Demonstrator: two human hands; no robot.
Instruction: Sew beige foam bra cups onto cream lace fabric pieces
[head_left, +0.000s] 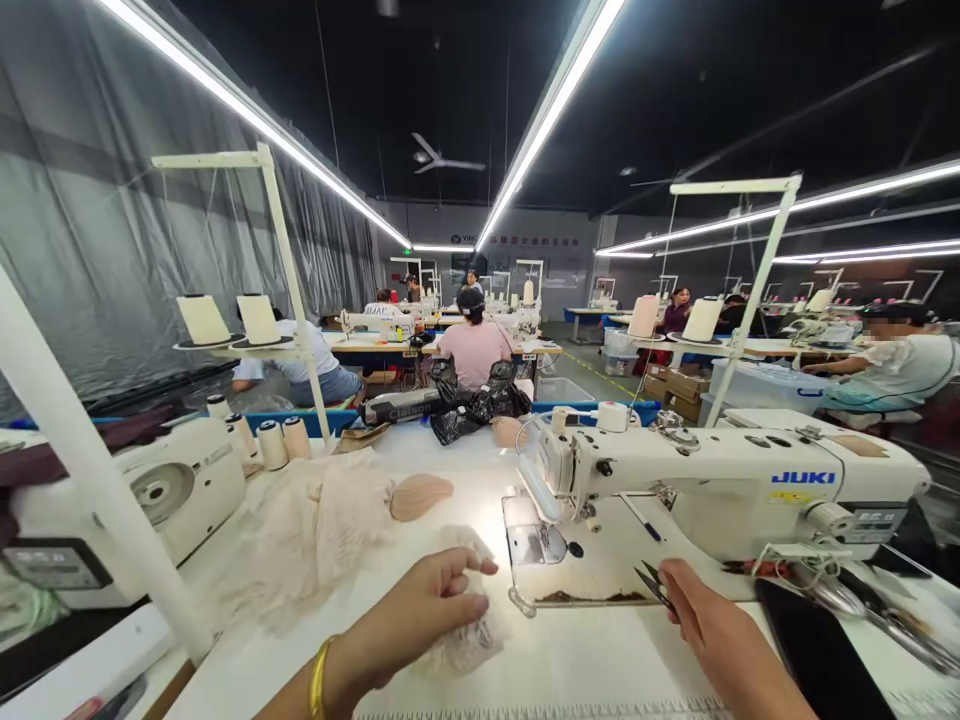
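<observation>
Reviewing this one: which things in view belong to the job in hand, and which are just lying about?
Likely part of the job:
dark-bladed snips, held in the right hand
sheer fabric under the left hand
JUKI sewing machine
pale fabric pile

Seemingly just lying about:
black slab, perhaps a phone
black plastic bags

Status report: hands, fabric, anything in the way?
Left hand half-open over sheer fabric, contact unclear. Right hand gripping snips. Phone close on its right, sewing machine ahead.
</observation>
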